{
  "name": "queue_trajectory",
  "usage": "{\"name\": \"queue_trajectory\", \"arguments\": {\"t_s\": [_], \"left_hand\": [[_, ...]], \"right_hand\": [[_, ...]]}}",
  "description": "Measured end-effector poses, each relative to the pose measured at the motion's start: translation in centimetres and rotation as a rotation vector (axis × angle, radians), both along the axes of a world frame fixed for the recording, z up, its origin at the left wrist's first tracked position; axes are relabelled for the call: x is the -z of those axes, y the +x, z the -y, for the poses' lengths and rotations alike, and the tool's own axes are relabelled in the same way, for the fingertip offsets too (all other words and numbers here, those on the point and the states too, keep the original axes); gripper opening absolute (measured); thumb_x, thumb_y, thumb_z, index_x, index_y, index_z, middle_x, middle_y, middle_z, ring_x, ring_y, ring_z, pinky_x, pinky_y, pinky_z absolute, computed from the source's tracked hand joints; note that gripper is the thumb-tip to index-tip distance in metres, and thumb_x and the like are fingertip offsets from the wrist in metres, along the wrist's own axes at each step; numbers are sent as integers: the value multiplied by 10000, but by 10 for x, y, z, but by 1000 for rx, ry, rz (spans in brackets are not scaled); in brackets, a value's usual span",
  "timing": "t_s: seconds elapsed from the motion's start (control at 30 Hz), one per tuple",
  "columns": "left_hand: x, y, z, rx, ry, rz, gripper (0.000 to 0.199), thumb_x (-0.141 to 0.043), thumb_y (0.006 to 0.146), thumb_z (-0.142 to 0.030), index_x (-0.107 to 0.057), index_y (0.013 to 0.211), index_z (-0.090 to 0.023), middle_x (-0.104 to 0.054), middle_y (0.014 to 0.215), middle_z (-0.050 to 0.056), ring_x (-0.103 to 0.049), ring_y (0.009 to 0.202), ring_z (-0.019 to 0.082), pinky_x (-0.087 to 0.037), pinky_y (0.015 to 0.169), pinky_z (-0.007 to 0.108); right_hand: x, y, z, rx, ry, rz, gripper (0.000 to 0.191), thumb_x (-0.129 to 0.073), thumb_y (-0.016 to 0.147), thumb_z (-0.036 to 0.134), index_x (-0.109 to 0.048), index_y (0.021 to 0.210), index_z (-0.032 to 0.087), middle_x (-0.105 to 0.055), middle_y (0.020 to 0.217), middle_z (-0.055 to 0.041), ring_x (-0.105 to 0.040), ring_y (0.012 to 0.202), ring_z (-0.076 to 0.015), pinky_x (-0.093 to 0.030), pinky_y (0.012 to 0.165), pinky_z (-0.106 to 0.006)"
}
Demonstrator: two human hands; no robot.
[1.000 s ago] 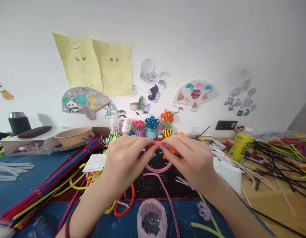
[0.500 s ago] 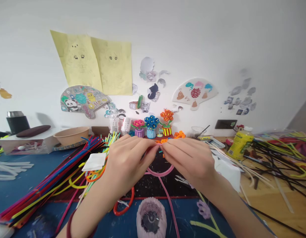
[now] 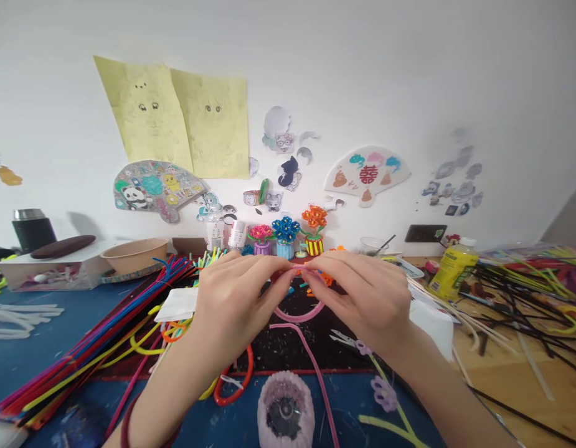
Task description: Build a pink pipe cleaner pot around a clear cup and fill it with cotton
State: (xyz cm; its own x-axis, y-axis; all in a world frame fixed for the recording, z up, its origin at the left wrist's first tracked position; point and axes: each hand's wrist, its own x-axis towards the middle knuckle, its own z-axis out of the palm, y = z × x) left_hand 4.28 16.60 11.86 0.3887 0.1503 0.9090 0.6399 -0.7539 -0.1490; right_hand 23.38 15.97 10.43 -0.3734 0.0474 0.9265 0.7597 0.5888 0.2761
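Observation:
Between my two hands a pink pipe cleaner (image 3: 301, 316) hangs in a curved loop, its upper part pinched at my fingertips. My left hand (image 3: 236, 295) is closed on it from the left, thumb against fingers. My right hand (image 3: 362, 295) pinches it from the other side, the fingertips of both hands close together. Another pink pipe cleaner (image 3: 318, 370) lies below on the dark mat (image 3: 278, 348), running toward the front. A fuzzy lilac cup (image 3: 307, 410) with a clear bottom stands nearest me. Beside it are lilac flower shapes (image 3: 383, 393) on a green stem.
Bundled coloured pipe cleaners (image 3: 105, 348) lie at left, near a red loop (image 3: 246, 379). Scissors (image 3: 342, 338) rest by my right wrist. Small potted pipe-cleaner flowers (image 3: 284, 249) stand at the back. A yellow bottle (image 3: 453, 270) and black pipe cleaners (image 3: 507, 305) are at right.
Both hands hold nearly the same place, with the looped pink pipe cleaner raised slightly. A gap now shows between it and the pink pipe cleaner lying below.

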Motion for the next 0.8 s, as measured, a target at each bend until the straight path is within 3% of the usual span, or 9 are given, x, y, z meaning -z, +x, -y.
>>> {"name": "queue_trajectory", "arguments": {"t_s": [0.2,0.33,0.43,0.6,0.7,0.8], "left_hand": [[2,1,0,-17,-2,6,63,-684,870,-229,-680,820,-192,-754,712,-38,-609,543,94,-411,546,278],[2,1,0,-34,-52,30,82,-668,880,-241,-685,817,-192,-742,689,-37,-591,543,94,-406,551,273],[-1,0,0,4,-278,87,106,-648,891,-266,-703,830,-199,-718,652,-47,-579,528,87,-416,546,250],[-5,-5,-7,160,-793,210,110,-669,858,-300,-739,855,-216,-715,666,-34,-577,573,101,-413,530,231],[-5,-6,-10,207,-917,264,122,-695,826,-309,-745,845,-199,-735,724,-6,-585,608,111,-409,534,234],[-5,-6,-13,235,-941,312,138,-704,811,-321,-741,828,-190,-742,761,12,-595,636,116,-424,555,234]], "right_hand": [[1,-3,0,5,18,-10,61,-663,889,127,-645,844,164,-767,772,-26,-693,649,-129,-478,589,-252],[2,-6,1,-24,-109,-73,91,-654,901,166,-656,810,173,-732,698,1,-618,538,-104,-444,540,-250],[1,-7,2,-122,-323,-242,88,-680,872,181,-675,785,175,-685,623,21,-560,477,-86,-426,490,-225],[-2,-5,-3,-325,-844,-606,98,-713,804,241,-681,756,162,-640,563,15,-556,444,-97,-426,430,-209],[-4,2,-11,-513,-1099,-701,214,-690,828,365,-687,779,156,-617,552,17,-547,435,-94,-422,421,-205],[-5,12,-19,-637,-1244,-755,331,-666,841,472,-699,788,147,-635,597,1,-541,438,-82,-411,428,-203]]}}
